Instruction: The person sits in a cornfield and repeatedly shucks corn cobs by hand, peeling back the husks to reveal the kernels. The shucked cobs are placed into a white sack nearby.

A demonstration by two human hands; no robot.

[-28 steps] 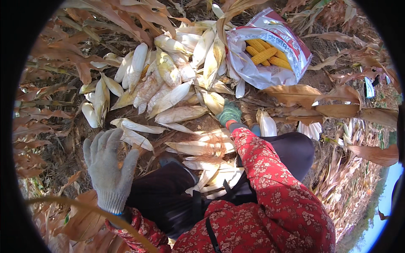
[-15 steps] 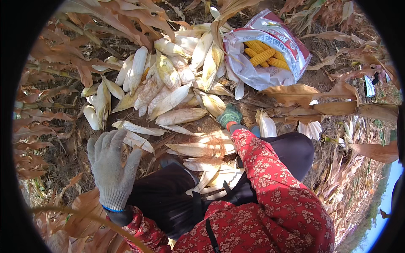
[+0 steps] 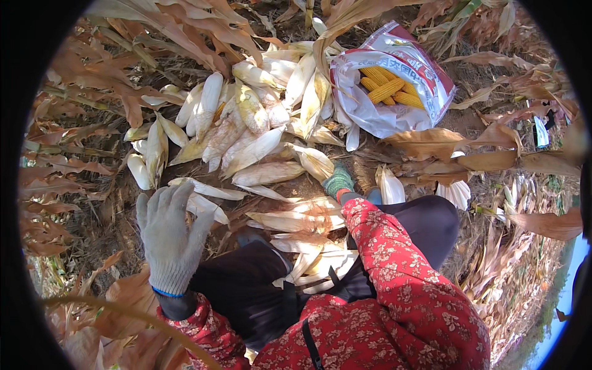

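Note:
My right hand [image 3: 338,180], in a green knit glove, is closed round the near end of a husked ear of corn [image 3: 316,162] at the front edge of the pile. The ear points away from me, and my fingertips are partly hidden. Off to the left, my left hand [image 3: 171,229], in a pale knit glove, hangs with its fingers spread and nothing in it. Beyond both hands lies a heap of ears in dry husks [image 3: 252,110]. Loose peeled husks [image 3: 298,221] cover the ground between my legs.
A white and red plastic sack [image 3: 382,125] at the far right holds several bare yellow corn ears [image 3: 383,92]. Dry corn stalks and leaves [image 3: 105,80] crowd the left side and the back. Brown leaves [image 3: 431,143] reach in from the right, and a thin stalk crosses near my left forearm.
My right hand has drawn a little toward me, and the husked ear in it has come along. My left hand has shifted slightly to the right, still spread.

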